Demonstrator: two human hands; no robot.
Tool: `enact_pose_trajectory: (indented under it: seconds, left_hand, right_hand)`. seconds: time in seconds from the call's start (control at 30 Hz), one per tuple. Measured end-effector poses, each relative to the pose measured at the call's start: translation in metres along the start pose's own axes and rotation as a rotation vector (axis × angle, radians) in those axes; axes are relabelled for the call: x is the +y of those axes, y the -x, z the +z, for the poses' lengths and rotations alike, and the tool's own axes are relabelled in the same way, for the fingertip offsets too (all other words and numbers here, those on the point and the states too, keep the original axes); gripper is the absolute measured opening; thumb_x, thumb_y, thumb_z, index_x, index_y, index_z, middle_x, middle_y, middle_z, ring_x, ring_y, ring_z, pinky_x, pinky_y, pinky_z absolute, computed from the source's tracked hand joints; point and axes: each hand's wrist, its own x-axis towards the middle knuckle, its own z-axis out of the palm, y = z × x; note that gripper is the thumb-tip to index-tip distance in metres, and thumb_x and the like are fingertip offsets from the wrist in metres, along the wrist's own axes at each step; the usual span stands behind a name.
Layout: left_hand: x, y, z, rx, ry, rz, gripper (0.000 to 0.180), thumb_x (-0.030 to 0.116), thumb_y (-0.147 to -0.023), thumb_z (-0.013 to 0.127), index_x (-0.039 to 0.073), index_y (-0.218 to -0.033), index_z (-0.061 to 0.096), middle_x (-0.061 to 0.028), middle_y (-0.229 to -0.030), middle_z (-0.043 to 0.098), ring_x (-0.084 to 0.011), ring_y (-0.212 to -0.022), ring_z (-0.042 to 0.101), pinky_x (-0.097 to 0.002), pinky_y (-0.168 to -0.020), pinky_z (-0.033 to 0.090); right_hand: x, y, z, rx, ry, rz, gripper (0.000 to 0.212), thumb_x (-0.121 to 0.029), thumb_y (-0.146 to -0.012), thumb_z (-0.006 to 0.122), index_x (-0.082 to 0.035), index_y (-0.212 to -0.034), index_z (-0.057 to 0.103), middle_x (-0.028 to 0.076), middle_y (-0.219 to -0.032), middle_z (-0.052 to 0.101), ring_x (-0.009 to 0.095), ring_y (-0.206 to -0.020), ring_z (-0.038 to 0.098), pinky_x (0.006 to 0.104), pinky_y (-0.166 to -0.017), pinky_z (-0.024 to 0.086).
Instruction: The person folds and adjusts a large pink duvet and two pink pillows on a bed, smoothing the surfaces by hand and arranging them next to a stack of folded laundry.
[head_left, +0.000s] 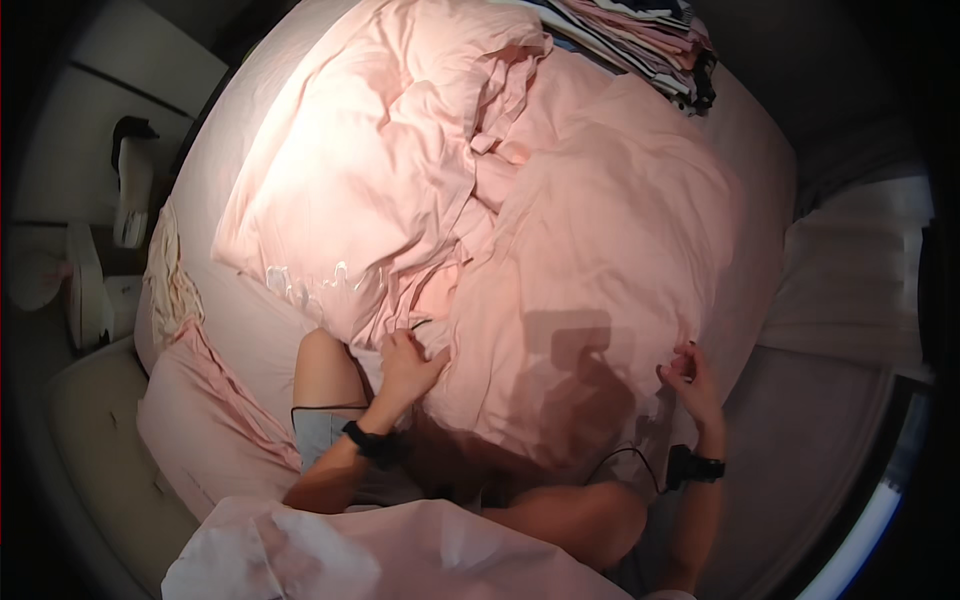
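A thick, rumpled pink duvet [620, 220] spreads over the bed, with a long crease of bunched fabric running down its middle. My left hand [412, 368] rests at the near end of that crease, thumb spread apart from the fingers, touching the cloth. By the duvet's near right edge, my right hand [697, 385] has its thumb and fingers pinched together on the fabric. Dark bands circle both wrists. The shadow of my head and arm falls on the duvet between the hands.
Folded clothes [640, 40] lie stacked at the bed's far edge. A pink pillow or bundled cloth [210, 420] is at the left, beside a cream cloth [172, 265]. My bent knees [590, 520] are close in front. A thin cable [628, 452] runs near the right wrist.
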Motion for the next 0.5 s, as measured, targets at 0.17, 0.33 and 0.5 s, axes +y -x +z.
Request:
enact_pose_trajectory:
  seconds: [0.17,0.33,0.5]
  left_hand:
    - [0.039,0.015,0.000,0.024,0.016,0.096,0.064,0.044,-0.075,0.078,-0.004,-0.112,0.055,-0.0202,-0.109,0.056,-0.0396,-0.105,0.053,-0.0501,-0.089,0.044]
    - [0.044,0.024,0.016,-0.095,-0.073,0.103,0.073,0.045,-0.078,0.078,-0.007,-0.122,0.051,-0.0278,-0.115,0.056,-0.0406,-0.109,0.054,-0.0477,-0.093,0.045]
    - [0.026,0.013,0.030,-0.157,0.370,0.065,0.056,0.030,-0.079,0.077,-0.005,-0.115,0.053,-0.0275,-0.110,0.058,-0.0394,-0.102,0.057,-0.0438,-0.090,0.046]
  right_hand:
    - [0.059,0.018,0.028,0.229,-0.073,0.295,0.072,-0.033,-0.082,0.082,-0.001,-0.134,0.043,0.005,-0.092,0.056,0.014,-0.086,0.056,0.0297,-0.078,0.051]
    - [0.062,0.020,0.066,0.189,-0.346,0.174,0.085,-0.031,-0.087,0.078,0.003,-0.148,0.030,0.016,-0.131,0.053,0.026,-0.118,0.055,0.0352,-0.104,0.043]
    - [0.055,0.008,0.100,0.236,-0.360,0.086,0.083,-0.027,-0.087,0.077,0.005,-0.148,0.030,0.019,-0.142,0.048,0.027,-0.128,0.048,0.0348,-0.106,0.040]
